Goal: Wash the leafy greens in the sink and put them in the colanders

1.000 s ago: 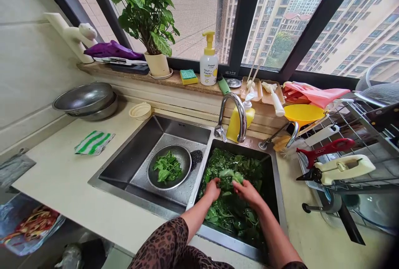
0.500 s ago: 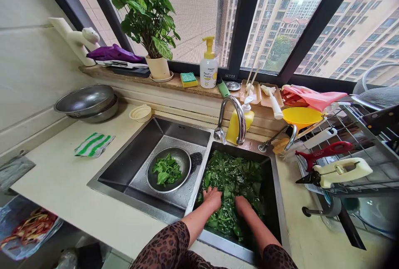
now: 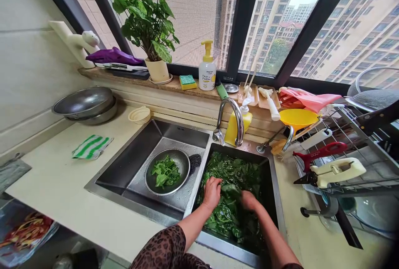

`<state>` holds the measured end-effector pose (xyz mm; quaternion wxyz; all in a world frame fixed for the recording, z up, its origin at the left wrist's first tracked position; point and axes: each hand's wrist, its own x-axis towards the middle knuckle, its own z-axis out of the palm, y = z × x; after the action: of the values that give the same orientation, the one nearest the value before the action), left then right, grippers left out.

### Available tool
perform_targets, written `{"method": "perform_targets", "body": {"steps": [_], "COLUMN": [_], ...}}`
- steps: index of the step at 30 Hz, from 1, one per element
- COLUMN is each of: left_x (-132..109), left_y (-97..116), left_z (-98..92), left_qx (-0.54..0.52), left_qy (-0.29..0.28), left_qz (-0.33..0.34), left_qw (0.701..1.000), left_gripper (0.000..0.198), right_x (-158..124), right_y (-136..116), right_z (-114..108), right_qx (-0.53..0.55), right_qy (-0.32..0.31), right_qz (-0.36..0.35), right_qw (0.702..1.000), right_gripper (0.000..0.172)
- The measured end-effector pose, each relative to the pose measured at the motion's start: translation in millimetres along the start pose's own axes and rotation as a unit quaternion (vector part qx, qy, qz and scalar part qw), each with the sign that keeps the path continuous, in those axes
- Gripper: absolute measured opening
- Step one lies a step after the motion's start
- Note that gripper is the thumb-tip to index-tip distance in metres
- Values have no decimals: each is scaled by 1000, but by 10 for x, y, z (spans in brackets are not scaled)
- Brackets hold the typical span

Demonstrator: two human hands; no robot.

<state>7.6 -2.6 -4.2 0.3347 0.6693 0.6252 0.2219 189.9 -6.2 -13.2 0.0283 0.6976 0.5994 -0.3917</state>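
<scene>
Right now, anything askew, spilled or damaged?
Mildly askew: the white brush, its handle jutting past its tray and the edge of the sill, perhaps easily knocked. No obvious spill or damage around the greens, left hand or right hand.

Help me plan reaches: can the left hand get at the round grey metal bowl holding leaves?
Probably yes: only the narrow steel divider seems to separate the left hand from the bowl.
</scene>
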Motion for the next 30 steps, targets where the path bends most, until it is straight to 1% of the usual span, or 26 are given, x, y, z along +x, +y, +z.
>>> {"method": "perform_targets", "body": {"steps": [2, 3, 4, 5, 6, 7, 8, 10, 11, 12, 13, 14, 15, 16, 18, 20, 21, 23, 24, 26, 28, 29, 30], "left_x": [15, 15, 8, -6, -28, -57, -90, -158, -187, -211, -228, -240, -248, -252, -257, -262, -262, -255, -246, -215, -175, -156, -140], "left_y": [51, 87, 129, 173, 219, 262, 302, 370, 399, 427, 455, 485, 517, 551, 618, 667, 680, 678, 666, 633, 600, 583, 562], "left_z": [-36, -55, -73, -89, -105, -118, -130, -147, -152, -156, -158, -158, -156, -150, -121, -65, -30, 41, 66, 72, -7, -84, -185], "left_qx": [-93, -144, -195, -248, -300, -350, -396, -479, -516, -551, -583, -612, -635, -654, -678, -682, -677, -657, -647, -631, -627, -631, -639], "left_qy": [15, 3, -25, -64, -111, -160, -207, -289, -320, -340, -347, -342, -325, -299, -236, -178, -160, -145, -136, -91, -48, -39, -42], "left_qz": [20, 10, -17, -55, -98, -139, -171, -199, -197, -190, -180, -174, -172, -175, -180, -193, -211, -265, -289, -315, -321, -323, -322], "left_qw": [995, 990, 980, 965, 942, 913, 878, 805, 769, 738, 712, 692, 679, 672, 672, 682, 687, 691, 693, 703, 709, 705, 698], "left_gripper": [25, 22, 19, 17, 16, 17, 20, 32, 39, 45, 50, 55, 59, 62, 69, 67, 61, 50, 46, 39, 29, 25, 22], "right_x": [0, -20, -53, -101, -158, -222, -288, -408, -458, -498, -529, -552, -567, -579, -603, -646, -679, -763, -811, -902, -964, -979, -980], "right_y": [57, 81, 97, 103, 94, 71, 34, -72, -133, -194, -251, -301, -344, -379, -436, -489, -517, -580, -611, -663, -686, -679, -659], "right_z": [-142, -215, -284, -347, -403, -452, -492, -540, -545, -537, -513, -476, -427, -369, -238, -121, -78, -42, -51, -118, -229, -288, -345], "right_qx": [67, 98, 124, 158, 209, 277, 354, 491, 528, 535, 526, 505, 473, 431, 324, 205, 154, 89, 77, 88, 124, 147, 172], "right_qy": [21, 30, 39, 48, 55, 57, 54, 41, 29, 16, 4, -7, -11, -4, 59, 133, 157, 163, 154, 137, 122, 117, 118], "right_qz": [7, 11, 11, 6, -3, -16, -31, -57, -68, -77, -81, -78, -68, -61, -72, -105, -117, -130, -144, -197, -244, -255, -254], "right_qw": [998, 995, 991, 986, 976, 959, 933, 868, 846, 841, 846, 860, 879, 901, 942, 964, 968, 974, 974, 967, 954, 949, 944], "right_gripper": [14, 16, 19, 21, 23, 26, 28, 29, 29, 29, 29, 29, 28, 26, 21, 20, 21, 23, 23, 28, 39, 40, 40]}}
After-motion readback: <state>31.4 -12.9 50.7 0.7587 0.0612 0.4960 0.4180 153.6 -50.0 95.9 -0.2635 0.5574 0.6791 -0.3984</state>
